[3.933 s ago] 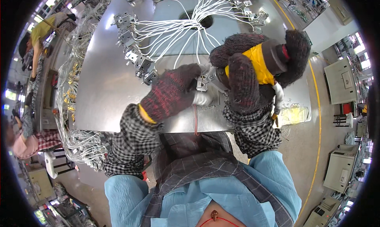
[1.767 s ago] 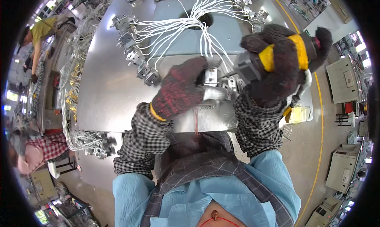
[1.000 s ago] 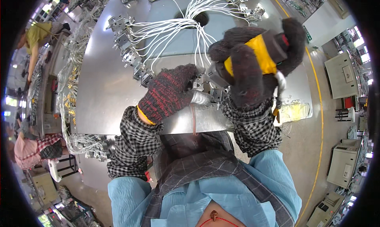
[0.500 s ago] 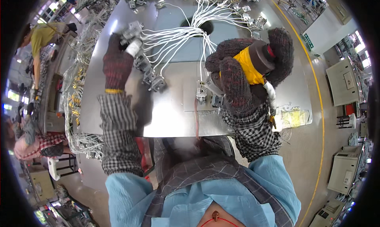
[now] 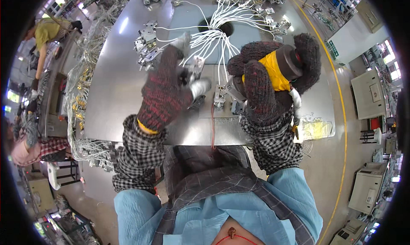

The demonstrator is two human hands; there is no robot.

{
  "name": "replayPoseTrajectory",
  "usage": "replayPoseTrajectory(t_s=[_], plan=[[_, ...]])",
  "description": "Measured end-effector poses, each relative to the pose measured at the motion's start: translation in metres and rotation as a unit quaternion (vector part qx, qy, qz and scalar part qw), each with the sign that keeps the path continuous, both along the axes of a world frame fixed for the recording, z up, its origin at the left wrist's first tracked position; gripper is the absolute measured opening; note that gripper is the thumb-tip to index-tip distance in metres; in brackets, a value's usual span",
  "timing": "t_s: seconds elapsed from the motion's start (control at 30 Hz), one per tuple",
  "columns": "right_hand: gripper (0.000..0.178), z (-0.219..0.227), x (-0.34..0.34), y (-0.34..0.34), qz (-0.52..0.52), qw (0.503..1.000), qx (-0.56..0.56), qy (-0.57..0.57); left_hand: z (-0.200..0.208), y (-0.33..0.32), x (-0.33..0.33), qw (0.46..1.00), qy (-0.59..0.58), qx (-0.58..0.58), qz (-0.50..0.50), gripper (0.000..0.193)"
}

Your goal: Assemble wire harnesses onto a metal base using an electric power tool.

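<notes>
Through the head camera, the left hand [image 5: 164, 91] reaches over the middle of the tabletop [image 5: 113, 99], in a coarse dark glove flecked with red, thumb and index finger spread wide and capped in something smooth and whitish. Between them sits a blurred, shiny metal block [image 5: 196, 67]; whether the fingers pinch it, I cannot tell. The right hand [image 5: 259, 85], in thick, fuzzy dark knit, has its fingers curled firmly round a stout, rounded tool [image 5: 276, 70] banded with glossy yellow, over the right half of the tabletop. The tool's grey head points left at a boxy silver connector [image 5: 219, 96], which stands in line with the middle of the near edge, a little way in; contact between the two is unclear. Just right of it, a darker small block [image 5: 237, 107] peeks out by the glove. A thin reddish cord [image 5: 212, 127] drops toward the near edge. Farther in, smooth white cables [image 5: 213, 38] fan from a round dark hole [image 5: 227, 29] in a matte blue-grey panel [image 5: 183, 16]. Angular metal connectors [image 5: 147, 44] heap toward the left edge, and a crinkly yellowish clear packet [image 5: 316, 128] lies flat at the near right corner.
</notes>
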State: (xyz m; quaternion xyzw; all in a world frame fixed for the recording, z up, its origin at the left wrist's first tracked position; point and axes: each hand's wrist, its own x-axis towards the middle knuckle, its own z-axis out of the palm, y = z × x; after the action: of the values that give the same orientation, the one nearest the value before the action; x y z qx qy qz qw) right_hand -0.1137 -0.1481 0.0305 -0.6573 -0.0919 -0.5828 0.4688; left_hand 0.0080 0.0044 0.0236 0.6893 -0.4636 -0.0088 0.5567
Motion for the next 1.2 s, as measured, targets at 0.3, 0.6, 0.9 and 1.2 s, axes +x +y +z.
replayPoseTrajectory(t_s=[0.3, 0.6, 0.9, 1.2], plan=[[0.058, -0.001, 0.002, 0.009, 0.009, 0.999, 0.028, -0.023, -0.015, 0.008, -0.013, 0.951, -0.250, 0.167, -0.067, 0.065], [0.079, 0.022, -0.015, -0.012, 0.037, 0.988, 0.119, -0.093, -0.002, -0.022, -0.042, 0.984, 0.015, 0.159, -0.075, 0.067], [0.070, 0.024, -0.019, 0.008, 0.129, 0.980, 0.151, -0.014, -0.021, -0.011, -0.013, 0.958, -0.192, 0.212, -0.024, 0.063], [0.052, -0.021, 0.000, 0.005, 0.174, 0.964, 0.201, -0.005, -0.024, -0.011, -0.020, 0.958, -0.207, 0.196, -0.018, 0.065]])
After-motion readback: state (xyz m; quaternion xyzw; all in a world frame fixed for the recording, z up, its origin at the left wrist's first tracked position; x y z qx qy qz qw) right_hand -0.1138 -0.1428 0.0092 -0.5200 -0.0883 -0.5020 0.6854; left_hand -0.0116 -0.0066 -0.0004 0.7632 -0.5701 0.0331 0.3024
